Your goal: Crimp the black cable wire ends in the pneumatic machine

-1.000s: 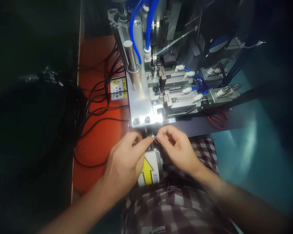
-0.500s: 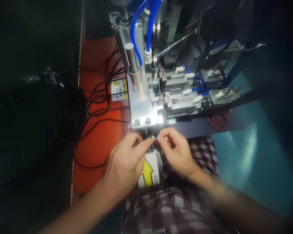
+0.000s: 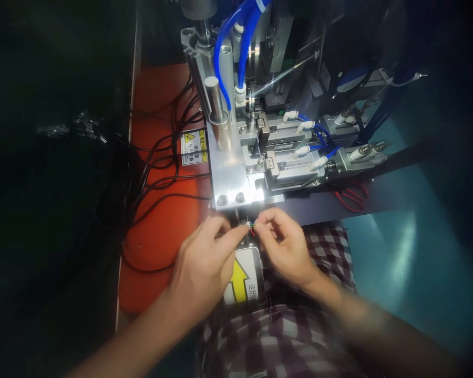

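My left hand (image 3: pixel 203 265) and my right hand (image 3: pixel 286 249) meet just below the front edge of a metal machine (image 3: pixel 236 173). Between their pinched fingertips sits a tiny cable end (image 3: pixel 251 229) with thin red and green wires showing. Both hands pinch it, left from the left side, right from the right. Under the hands lies a white label with a yellow arrow (image 3: pixel 242 278) on a dark cylinder. A checked cloth (image 3: pixel 331 247) covers my lap below.
The machine carries blue air hoses (image 3: pixel 224 42), a steel cylinder (image 3: pixel 215 105) and white fittings. Several black cables (image 3: pixel 157 173) cross an orange base (image 3: pixel 157 236) at the left, beside a yellow warning sticker (image 3: pixel 193 147). Red wires (image 3: pixel 352 194) and a teal floor (image 3: pixel 410 247) lie to the right.
The view has shifted slightly, so the machine sits a little lower in frame. My fingertips have closed in tighter on the cable end; the hands stay in the same spot.
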Demonstrator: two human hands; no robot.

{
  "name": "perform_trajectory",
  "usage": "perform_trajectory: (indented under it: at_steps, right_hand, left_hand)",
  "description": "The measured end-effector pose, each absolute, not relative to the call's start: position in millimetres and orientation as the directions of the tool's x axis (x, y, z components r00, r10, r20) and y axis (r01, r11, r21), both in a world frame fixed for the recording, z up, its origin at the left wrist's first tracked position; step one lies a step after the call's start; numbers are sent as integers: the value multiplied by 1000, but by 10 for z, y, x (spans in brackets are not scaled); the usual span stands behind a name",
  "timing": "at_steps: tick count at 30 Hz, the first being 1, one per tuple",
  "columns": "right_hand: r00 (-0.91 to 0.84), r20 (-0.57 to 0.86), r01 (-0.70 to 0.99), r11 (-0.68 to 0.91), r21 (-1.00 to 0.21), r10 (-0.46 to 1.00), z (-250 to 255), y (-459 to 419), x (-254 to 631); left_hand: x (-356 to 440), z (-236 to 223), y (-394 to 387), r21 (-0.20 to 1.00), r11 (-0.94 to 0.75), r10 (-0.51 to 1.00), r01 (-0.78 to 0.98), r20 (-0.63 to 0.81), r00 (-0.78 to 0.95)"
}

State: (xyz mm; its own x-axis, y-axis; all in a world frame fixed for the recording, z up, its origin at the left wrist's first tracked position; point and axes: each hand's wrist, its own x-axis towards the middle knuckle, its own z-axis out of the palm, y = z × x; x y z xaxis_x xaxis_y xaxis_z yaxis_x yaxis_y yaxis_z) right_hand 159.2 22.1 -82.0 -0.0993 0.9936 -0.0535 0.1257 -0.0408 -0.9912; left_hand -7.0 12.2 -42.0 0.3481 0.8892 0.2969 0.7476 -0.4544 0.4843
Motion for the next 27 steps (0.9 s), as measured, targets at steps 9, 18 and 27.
perform_trajectory:
  at_steps: [9, 18, 27]
  right_hand:
    - [-127, -137, 24, -135, -991, 982, -765, 233, 1576]
    - [-131, -154, 118, -138, -983, 979, -725, 241, 1586]
    - [-69, -256, 201, -237, -950, 964, -590, 226, 1545]
  left_hand:
    - [-82, -441, 120, 499, -441, 896, 746, 286, 339]
    - [-75, -416, 109, 465, -446, 894, 765, 279, 352]
    - [-60, -398, 127, 388, -477, 877, 789, 272, 397]
